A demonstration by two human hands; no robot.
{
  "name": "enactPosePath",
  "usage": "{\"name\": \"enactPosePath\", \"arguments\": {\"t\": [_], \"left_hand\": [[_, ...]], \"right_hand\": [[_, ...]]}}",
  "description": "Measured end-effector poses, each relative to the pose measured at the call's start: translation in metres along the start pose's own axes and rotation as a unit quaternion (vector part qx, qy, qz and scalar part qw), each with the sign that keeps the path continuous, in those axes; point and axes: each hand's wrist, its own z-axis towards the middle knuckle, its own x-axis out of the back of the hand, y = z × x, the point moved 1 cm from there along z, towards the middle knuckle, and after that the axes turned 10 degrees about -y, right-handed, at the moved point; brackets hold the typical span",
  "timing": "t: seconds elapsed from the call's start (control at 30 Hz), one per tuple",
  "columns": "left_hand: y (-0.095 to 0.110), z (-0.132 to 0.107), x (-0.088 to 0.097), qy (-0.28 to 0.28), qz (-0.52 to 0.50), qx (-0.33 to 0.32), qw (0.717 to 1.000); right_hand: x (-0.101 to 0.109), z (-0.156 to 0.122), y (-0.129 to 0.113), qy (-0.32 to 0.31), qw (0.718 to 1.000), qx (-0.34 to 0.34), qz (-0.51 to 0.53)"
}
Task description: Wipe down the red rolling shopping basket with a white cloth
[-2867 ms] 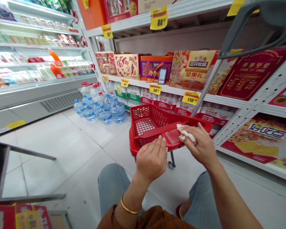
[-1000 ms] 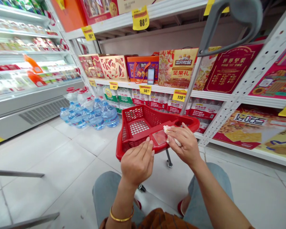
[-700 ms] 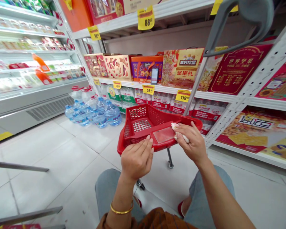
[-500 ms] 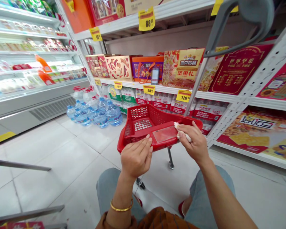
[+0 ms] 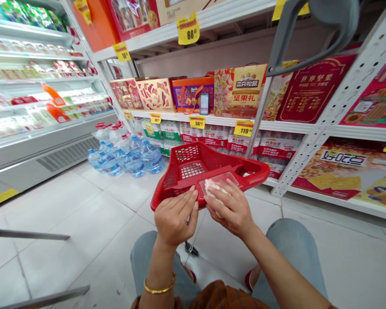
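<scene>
**Supermarket aisle, tiled floor: tissue wad held to clear panel of red basket**

The tissue wad sits on the left part of the clear panel, which is set in the near rim of the red basket; the panel's right end is uncovered. The right hand has its fingers curled together, clamped on the wad and pressing it to the panel, giving firm, close contact. The left hand is just below the rim, fingers together, tips at the basket's near edge; whether they grip it cannot be told. A grey handle rises at far right. Beyond the basket stand a goods shelf and bottled water; a refrigerated case runs along the left.
</scene>
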Motion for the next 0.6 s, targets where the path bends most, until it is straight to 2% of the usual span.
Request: {"name": "enactPosePath", "arguments": {"t": [0.13,0.43,0.6], "left_hand": [[-0.001,0.000,0.001,0.004,0.006,-0.011,1.000],[-0.006,0.000,0.001,0.006,-0.003,-0.013,1.000],[-0.011,-0.003,0.000,0.009,-0.007,-0.011,1.000]], "right_hand": [[0.005,-0.005,0.011,0.007,1.000,0.006,-0.009],[0.021,-0.017,0.041,0.008,0.998,-0.060,-0.006],[0.031,-0.026,0.061,-0.015,0.997,-0.081,-0.015]]}}
